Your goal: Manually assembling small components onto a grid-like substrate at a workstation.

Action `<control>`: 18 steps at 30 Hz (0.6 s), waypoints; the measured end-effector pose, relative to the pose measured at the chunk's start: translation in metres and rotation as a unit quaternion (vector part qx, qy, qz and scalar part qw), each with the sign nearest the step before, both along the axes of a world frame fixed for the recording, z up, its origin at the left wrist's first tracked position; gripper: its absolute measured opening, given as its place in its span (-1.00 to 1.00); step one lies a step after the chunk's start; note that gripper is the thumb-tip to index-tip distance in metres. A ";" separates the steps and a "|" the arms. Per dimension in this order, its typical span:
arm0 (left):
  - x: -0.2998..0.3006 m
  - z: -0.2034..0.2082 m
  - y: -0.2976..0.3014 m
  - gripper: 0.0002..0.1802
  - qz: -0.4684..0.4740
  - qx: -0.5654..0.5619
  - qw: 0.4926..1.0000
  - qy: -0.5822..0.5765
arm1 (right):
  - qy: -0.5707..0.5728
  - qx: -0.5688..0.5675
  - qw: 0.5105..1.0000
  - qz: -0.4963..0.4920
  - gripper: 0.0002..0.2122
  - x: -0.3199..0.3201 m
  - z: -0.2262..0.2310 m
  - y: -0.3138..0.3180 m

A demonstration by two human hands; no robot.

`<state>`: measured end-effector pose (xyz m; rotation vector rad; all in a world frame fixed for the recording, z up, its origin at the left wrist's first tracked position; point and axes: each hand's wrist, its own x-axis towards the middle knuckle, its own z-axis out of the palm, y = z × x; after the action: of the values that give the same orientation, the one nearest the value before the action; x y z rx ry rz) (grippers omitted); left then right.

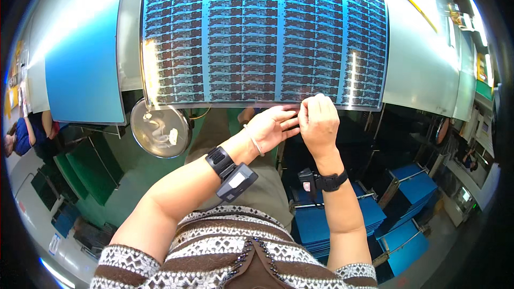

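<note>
A large blue sheet [244,37] with rows of dark, circuit-like patterns lies on the work surface, and a clear strip runs along its near edge. My left hand [272,129] is just below that edge, palm turned up, with its fingers apart and nothing visible in them. Beside it, my right hand [319,123] has its thumb and fingers pressed together at the near edge. Whatever lies between those fingertips is hidden, so I cannot tell whether they grip the sheet's edge. Each wrist wears a black strap with a small device.
A plain blue panel [83,69] lies to the left on the pale surface. Below the table edge hangs a round metal dish [160,129]. Stacked blue panels [340,219] stand in racks at lower right. Another person [33,131] is at the far left.
</note>
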<state>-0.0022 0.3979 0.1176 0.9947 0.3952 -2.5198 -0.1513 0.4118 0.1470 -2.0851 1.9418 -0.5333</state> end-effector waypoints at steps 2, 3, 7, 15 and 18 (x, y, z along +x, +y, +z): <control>-0.002 -0.003 -0.002 -0.72 0.005 -0.008 1.000 0.022 | 0.018 -0.006 1.000 0.018 -0.91 0.000 -0.001 -0.001; -0.003 -0.004 -0.003 -0.70 0.004 -0.013 1.000 0.015 | 0.033 -0.008 0.999 0.024 -0.91 0.000 -0.001 -0.001; -0.003 -0.004 -0.003 -0.66 0.001 -0.020 1.000 0.001 | 0.061 -0.014 0.998 0.025 -0.89 0.002 0.001 -0.003; -0.003 -0.001 -0.004 -0.59 -0.006 -0.039 0.999 0.001 | 0.085 -0.008 0.996 0.005 -0.87 0.007 0.003 -0.005; -0.003 -0.001 -0.003 -0.58 -0.017 -0.047 0.998 -0.023 | 0.101 -0.006 0.995 -0.004 -0.86 0.009 0.003 -0.006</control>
<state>-0.0048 0.3953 0.1164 1.0283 0.2459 -2.5164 -0.1423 0.4062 0.1503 -2.2155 2.0603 -0.3465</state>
